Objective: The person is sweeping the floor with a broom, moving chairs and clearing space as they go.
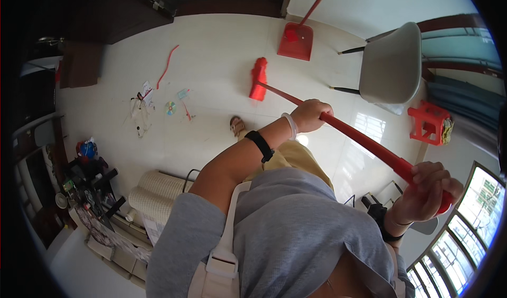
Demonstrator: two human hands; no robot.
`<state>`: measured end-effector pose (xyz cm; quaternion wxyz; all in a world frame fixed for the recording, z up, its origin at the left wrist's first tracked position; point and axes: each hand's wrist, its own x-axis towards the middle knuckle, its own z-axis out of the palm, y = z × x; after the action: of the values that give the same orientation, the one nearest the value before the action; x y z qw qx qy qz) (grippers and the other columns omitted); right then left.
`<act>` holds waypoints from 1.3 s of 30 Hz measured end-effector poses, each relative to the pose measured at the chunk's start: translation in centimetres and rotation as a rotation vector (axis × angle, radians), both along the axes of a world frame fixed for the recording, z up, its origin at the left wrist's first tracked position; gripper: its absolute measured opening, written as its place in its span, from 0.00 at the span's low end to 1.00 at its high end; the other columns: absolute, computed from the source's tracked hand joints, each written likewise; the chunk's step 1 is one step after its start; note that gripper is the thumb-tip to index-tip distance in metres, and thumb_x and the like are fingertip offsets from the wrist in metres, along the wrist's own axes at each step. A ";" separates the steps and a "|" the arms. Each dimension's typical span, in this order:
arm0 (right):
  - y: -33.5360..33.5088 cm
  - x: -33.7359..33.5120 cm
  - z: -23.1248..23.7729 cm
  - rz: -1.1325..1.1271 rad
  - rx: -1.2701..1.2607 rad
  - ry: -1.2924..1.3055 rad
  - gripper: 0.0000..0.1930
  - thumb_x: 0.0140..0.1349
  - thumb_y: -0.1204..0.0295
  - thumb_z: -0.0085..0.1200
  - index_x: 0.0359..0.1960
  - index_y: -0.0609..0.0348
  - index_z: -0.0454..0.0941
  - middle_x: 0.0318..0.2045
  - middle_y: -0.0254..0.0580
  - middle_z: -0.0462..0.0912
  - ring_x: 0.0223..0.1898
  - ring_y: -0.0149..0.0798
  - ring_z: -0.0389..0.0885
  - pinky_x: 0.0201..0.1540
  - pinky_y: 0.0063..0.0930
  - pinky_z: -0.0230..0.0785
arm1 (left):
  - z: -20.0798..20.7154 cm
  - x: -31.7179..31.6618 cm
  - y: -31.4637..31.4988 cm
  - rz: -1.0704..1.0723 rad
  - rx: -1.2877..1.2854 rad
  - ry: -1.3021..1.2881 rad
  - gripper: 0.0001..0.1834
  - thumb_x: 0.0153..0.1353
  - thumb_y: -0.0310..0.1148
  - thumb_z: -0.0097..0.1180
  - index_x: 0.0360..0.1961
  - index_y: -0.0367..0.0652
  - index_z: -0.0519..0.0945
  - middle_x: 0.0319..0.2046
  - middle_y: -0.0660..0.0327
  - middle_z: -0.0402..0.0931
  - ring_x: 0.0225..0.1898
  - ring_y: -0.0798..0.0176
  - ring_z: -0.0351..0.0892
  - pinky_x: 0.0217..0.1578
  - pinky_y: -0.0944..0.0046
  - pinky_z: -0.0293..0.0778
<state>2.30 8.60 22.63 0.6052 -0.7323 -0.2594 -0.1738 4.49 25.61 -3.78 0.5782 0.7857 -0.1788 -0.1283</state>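
With both hands I hold a red broom slanting across in front of me. My left hand is closed round the middle of its handle. Nearer the top end, my right hand has its fingers wrapped round the grip. The broom's red bristle head rests on the pale tiled floor. To the left of it lies scattered litter: a shiny disc, a long red strip, a small light-blue piece and a tangle of string and paper.
A red dustpan with an upright handle stands near the far wall. On the right are a grey chair and a red plastic stool. My foot is on the floor. At the left stand a sofa and a cluttered table.
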 end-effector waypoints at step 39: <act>19.4 16.3 1.8 0.064 -0.034 -0.031 0.07 0.54 0.79 0.39 0.34 0.60 0.69 0.17 0.37 0.66 0.22 0.33 0.67 0.33 0.30 0.68 | 1.0 18.2 16.5 0.192 -0.046 -0.182 0.10 0.47 0.27 0.55 0.33 0.42 0.76 0.31 0.55 0.75 0.38 0.51 0.74 0.41 0.54 0.68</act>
<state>18.61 28.05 24.41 0.5940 -0.7309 -0.2948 -0.1613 22.73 42.07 -2.81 0.5872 0.7941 -0.1571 0.0036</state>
